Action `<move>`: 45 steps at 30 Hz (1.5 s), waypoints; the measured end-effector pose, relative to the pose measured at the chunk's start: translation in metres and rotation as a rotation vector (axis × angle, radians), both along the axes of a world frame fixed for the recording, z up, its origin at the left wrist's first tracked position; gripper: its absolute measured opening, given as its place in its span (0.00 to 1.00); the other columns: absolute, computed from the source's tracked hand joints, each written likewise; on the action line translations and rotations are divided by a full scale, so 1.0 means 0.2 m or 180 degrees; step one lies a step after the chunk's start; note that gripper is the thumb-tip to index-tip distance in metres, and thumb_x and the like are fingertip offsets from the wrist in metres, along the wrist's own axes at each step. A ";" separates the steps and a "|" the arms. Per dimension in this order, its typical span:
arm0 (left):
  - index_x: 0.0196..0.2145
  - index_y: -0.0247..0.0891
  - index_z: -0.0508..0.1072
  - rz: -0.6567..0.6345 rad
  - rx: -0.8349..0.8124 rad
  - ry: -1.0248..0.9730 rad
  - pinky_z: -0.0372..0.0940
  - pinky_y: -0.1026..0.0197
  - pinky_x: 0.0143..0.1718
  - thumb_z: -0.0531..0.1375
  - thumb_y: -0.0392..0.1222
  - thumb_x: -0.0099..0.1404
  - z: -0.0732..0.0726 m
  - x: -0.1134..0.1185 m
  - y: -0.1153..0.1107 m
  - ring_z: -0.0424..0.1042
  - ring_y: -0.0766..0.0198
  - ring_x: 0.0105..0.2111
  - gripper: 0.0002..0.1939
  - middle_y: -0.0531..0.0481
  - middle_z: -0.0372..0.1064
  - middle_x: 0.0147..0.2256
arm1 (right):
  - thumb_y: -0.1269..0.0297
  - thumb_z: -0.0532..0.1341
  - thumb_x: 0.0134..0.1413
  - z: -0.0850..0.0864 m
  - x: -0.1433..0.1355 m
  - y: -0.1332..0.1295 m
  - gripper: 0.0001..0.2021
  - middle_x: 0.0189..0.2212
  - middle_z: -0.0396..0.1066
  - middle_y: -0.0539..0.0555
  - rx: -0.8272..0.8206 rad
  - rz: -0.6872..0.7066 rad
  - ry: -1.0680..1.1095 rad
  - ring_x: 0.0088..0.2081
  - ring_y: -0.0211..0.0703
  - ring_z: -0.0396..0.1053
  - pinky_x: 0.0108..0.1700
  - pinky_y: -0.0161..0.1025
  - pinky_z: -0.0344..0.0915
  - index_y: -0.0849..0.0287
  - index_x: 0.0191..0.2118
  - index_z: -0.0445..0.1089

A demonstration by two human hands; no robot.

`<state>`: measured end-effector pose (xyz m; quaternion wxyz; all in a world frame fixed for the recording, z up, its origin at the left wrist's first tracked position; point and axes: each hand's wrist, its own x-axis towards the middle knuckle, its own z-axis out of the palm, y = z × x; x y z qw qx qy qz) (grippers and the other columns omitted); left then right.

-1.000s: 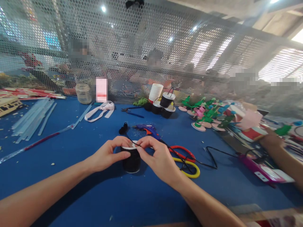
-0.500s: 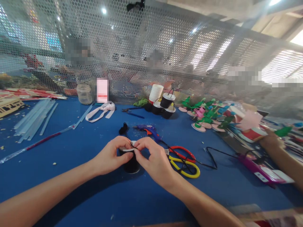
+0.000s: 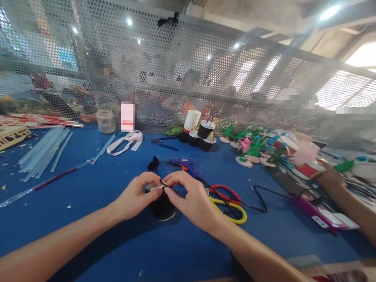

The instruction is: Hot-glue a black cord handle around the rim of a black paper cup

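Black-sided and white-rimmed, a cup [image 3: 162,209] is resting on the blue table [image 3: 117,246], between the two hands. The left hand [image 3: 132,197] is pinching the cup's near-left rim, its thumb pressing outside. The right hand [image 3: 192,197] is gripping a thin black cord [image 3: 161,182] between thumb and fingers at the cup's rim. Just beyond the cup, a black ball [image 3: 153,164] is lying at the cord's other end. A blue glue gun [image 3: 190,170] is lying beyond the cup to the right, and looped red and yellow handles [image 3: 241,220] are lying right of it.
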<state>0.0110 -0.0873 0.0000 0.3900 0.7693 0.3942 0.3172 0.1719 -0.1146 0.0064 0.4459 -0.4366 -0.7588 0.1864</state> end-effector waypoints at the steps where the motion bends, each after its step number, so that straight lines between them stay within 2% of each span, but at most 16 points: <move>1: 0.26 0.35 0.65 0.0020 -0.0024 -0.0059 0.57 0.57 0.43 0.54 0.41 0.55 0.00 -0.01 0.01 0.63 0.61 0.39 0.06 0.47 0.66 0.35 | 0.73 0.55 0.45 0.02 0.02 0.01 0.04 0.33 0.69 0.55 -0.0071 -0.0006 0.0056 0.35 0.40 0.67 0.38 0.37 0.64 0.58 0.29 0.64; 4: 0.26 0.35 0.65 0.0089 -0.0097 -0.0222 0.57 0.57 0.44 0.54 0.42 0.55 -0.03 -0.03 0.04 0.64 0.61 0.39 0.07 0.47 0.65 0.35 | 0.71 0.53 0.47 0.05 0.11 0.08 0.07 0.34 0.70 0.55 -0.0164 -0.0335 0.0074 0.35 0.40 0.67 0.38 0.37 0.63 0.59 0.33 0.66; 6: 0.25 0.35 0.65 0.0155 -0.0085 -0.0238 0.57 0.56 0.45 0.54 0.43 0.55 -0.05 -0.03 0.07 0.64 0.60 0.39 0.08 0.46 0.65 0.35 | 0.71 0.50 0.48 0.05 0.18 0.15 0.08 0.28 0.70 0.53 -0.0258 -0.0744 -0.0084 0.31 0.40 0.67 0.35 0.36 0.62 0.60 0.30 0.66; 8: 0.26 0.35 0.66 0.0294 -0.0017 -0.0211 0.56 0.55 0.47 0.54 0.43 0.54 -0.07 -0.04 0.08 0.64 0.58 0.42 0.08 0.45 0.65 0.37 | 0.72 0.48 0.48 0.02 0.25 0.22 0.10 0.26 0.70 0.52 -0.0452 -0.1215 -0.0440 0.27 0.39 0.67 0.31 0.35 0.61 0.60 0.31 0.66; 10: 0.26 0.36 0.66 0.0336 0.0019 -0.0142 0.54 0.54 0.49 0.55 0.44 0.53 -0.08 -0.05 0.09 0.62 0.56 0.46 0.08 0.44 0.65 0.39 | 0.70 0.47 0.50 -0.02 0.30 0.28 0.12 0.26 0.71 0.53 -0.0723 -0.1582 -0.0933 0.29 0.40 0.67 0.33 0.35 0.60 0.61 0.36 0.66; 14: 0.26 0.37 0.65 0.0219 0.0001 -0.0050 0.51 0.51 0.53 0.55 0.44 0.53 -0.07 -0.05 0.09 0.58 0.54 0.51 0.08 0.42 0.65 0.43 | 0.62 0.56 0.46 -0.13 0.34 0.38 0.10 0.29 0.71 0.59 -0.1070 -0.1645 -0.1308 0.34 0.47 0.68 0.35 0.37 0.59 0.63 0.32 0.68; 17: 0.27 0.37 0.65 0.0088 0.0049 -0.0033 0.48 0.49 0.54 0.54 0.43 0.53 -0.06 -0.05 0.09 0.54 0.54 0.54 0.07 0.41 0.63 0.47 | 0.69 0.60 0.38 -0.19 0.34 0.43 0.05 0.30 0.70 0.61 -0.1286 -0.1605 -0.1360 0.32 0.47 0.68 0.34 0.36 0.59 0.64 0.26 0.69; 20: 0.27 0.37 0.65 -0.0022 0.0045 0.0020 0.45 0.47 0.55 0.54 0.43 0.54 -0.06 -0.06 0.10 0.52 0.54 0.56 0.06 0.41 0.63 0.49 | 0.74 0.59 0.37 -0.20 0.31 0.44 0.08 0.31 0.70 0.61 -0.1401 -0.1641 -0.1215 0.31 0.46 0.68 0.32 0.35 0.59 0.65 0.30 0.68; 24: 0.27 0.37 0.65 -0.0027 -0.0077 -0.0028 0.44 0.47 0.56 0.55 0.44 0.54 -0.07 -0.07 0.11 0.50 0.54 0.57 0.07 0.42 0.62 0.50 | 0.74 0.56 0.40 -0.11 0.30 0.38 0.18 0.32 0.71 0.60 -0.1390 -0.1657 -0.0798 0.31 0.43 0.69 0.30 0.35 0.61 0.67 0.43 0.62; 26: 0.27 0.37 0.66 -0.0015 -0.0140 -0.0149 0.44 0.48 0.56 0.55 0.44 0.55 -0.08 -0.08 0.12 0.51 0.55 0.56 0.08 0.42 0.63 0.50 | 0.71 0.56 0.42 -0.05 0.30 0.32 0.19 0.36 0.70 0.57 -0.1305 -0.1497 -0.0462 0.32 0.40 0.68 0.31 0.34 0.62 0.65 0.45 0.59; 28: 0.27 0.37 0.66 0.0025 -0.0194 -0.0254 0.44 0.49 0.56 0.56 0.45 0.55 -0.09 -0.08 0.12 0.52 0.55 0.56 0.08 0.43 0.64 0.49 | 0.65 0.58 0.42 0.01 0.30 0.25 0.16 0.33 0.71 0.55 -0.1307 -0.1122 0.0093 0.31 0.40 0.68 0.29 0.34 0.63 0.64 0.41 0.62; 30: 0.27 0.37 0.66 0.0110 -0.0222 -0.0336 0.44 0.50 0.56 0.56 0.45 0.55 -0.10 -0.08 0.13 0.52 0.55 0.56 0.08 0.43 0.65 0.48 | 0.60 0.58 0.42 0.03 0.28 0.17 0.12 0.23 0.69 0.52 -0.1439 -0.0904 0.0405 0.24 0.39 0.66 0.24 0.34 0.61 0.64 0.31 0.65; 32: 0.26 0.37 0.66 0.0218 -0.0244 -0.0436 0.44 0.50 0.56 0.57 0.46 0.55 -0.11 -0.08 0.13 0.53 0.55 0.56 0.09 0.43 0.66 0.48 | 0.60 0.58 0.42 0.04 0.25 0.11 0.10 0.18 0.66 0.50 -0.1422 -0.0755 0.0484 0.20 0.37 0.64 0.22 0.34 0.61 0.63 0.28 0.65; 36: 0.25 0.37 0.66 0.0294 -0.0350 -0.0562 0.45 0.52 0.55 0.57 0.47 0.55 -0.12 -0.07 0.14 0.57 0.55 0.53 0.10 0.44 0.67 0.46 | 0.62 0.55 0.45 0.02 0.19 0.02 0.11 0.18 0.64 0.48 -0.1380 -0.0437 0.0470 0.17 0.34 0.61 0.21 0.33 0.62 0.64 0.34 0.66; 41: 0.24 0.37 0.65 0.0351 -0.0503 -0.0551 0.46 0.52 0.55 0.56 0.47 0.55 -0.11 -0.06 0.13 0.56 0.55 0.54 0.11 0.44 0.66 0.47 | 0.59 0.56 0.46 -0.01 0.16 -0.04 0.11 0.13 0.61 0.47 -0.1383 -0.0612 0.0115 0.14 0.33 0.58 0.17 0.31 0.59 0.62 0.24 0.66; 45: 0.25 0.37 0.66 0.0346 -0.0536 -0.0538 0.45 0.52 0.56 0.56 0.47 0.56 -0.11 -0.05 0.13 0.56 0.55 0.54 0.10 0.44 0.65 0.48 | 0.60 0.57 0.45 -0.05 0.16 -0.05 0.09 0.16 0.64 0.48 -0.0952 -0.0638 -0.0067 0.18 0.35 0.61 0.23 0.33 0.63 0.61 0.22 0.65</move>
